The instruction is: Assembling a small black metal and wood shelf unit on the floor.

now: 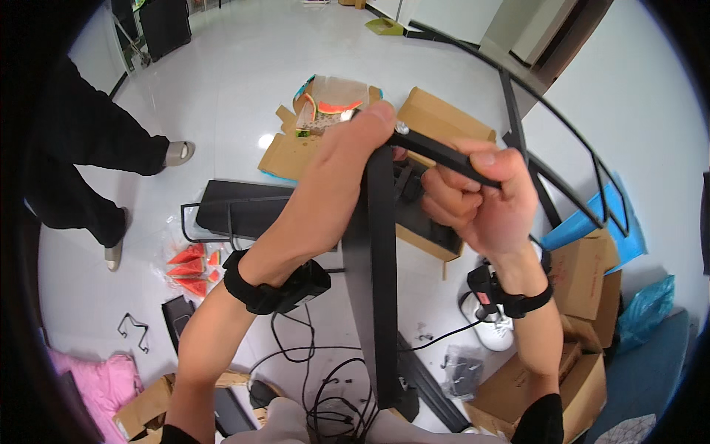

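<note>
My left hand (342,164) grips the top of a flat black metal post (381,296) that stands upright in front of me, thumb pressed near a small silver bolt (401,128) at its top. My right hand (481,194) is wrapped around a black metal crossbar (438,153) that meets the post at that bolt. Both wrists wear black bands with small devices. The joint between post and bar is partly hidden by my fingers.
A large black metal frame (562,192) leans at the right. Open cardboard boxes (444,118) and slices of toy watermelon (192,268) lie on the white floor. Another person's legs (89,159) stand at the left. Cables (325,370), more boxes (584,296) and a white shoe (497,331) lie near me.
</note>
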`<action>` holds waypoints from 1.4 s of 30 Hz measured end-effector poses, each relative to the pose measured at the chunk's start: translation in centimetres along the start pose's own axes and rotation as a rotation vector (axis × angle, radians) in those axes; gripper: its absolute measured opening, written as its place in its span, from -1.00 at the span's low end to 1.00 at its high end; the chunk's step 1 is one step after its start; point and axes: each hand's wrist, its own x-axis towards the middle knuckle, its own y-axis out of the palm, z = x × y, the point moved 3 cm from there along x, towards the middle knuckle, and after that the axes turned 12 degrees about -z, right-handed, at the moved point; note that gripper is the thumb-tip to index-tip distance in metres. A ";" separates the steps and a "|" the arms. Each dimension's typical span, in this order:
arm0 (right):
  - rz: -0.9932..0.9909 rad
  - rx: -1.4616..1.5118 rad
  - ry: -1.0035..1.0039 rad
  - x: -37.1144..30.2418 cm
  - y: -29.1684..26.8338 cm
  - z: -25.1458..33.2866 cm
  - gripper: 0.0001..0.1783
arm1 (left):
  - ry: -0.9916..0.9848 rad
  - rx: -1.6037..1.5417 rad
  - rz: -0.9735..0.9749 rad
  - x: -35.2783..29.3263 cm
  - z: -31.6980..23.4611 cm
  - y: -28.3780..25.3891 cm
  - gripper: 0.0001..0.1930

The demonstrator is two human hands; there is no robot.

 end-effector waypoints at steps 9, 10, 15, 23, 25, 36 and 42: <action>0.008 0.012 -0.036 -0.7 -1.8 -0.5 -0.59 | 0.099 0.173 -0.030 -0.8 -0.1 1.1 -0.49; 0.037 0.042 -0.047 -0.8 -2.0 -0.8 -0.64 | 0.101 0.192 -0.022 -0.8 -0.1 1.1 -0.49; 0.121 0.125 -0.079 -1.1 -2.8 -2.0 -0.63 | 0.064 0.246 0.051 -0.5 -0.1 1.0 -0.45; -0.024 -0.160 -0.057 -1.7 -0.3 0.7 -0.58 | 0.105 0.089 -0.075 -1.7 0.0 1.1 -0.43; -0.023 -0.122 -0.032 -1.6 -0.5 0.4 -0.60 | 0.122 0.080 -0.046 -1.6 -0.1 1.0 -0.42; -0.527 -0.154 -0.023 -1.9 2.4 1.0 -0.67 | 0.152 -0.078 -0.092 -1.8 -0.4 1.5 -0.57; -0.431 -0.223 -0.356 -3.7 -0.2 -3.6 -0.71 | 0.143 -0.047 -0.038 -1.7 -0.2 1.4 -0.56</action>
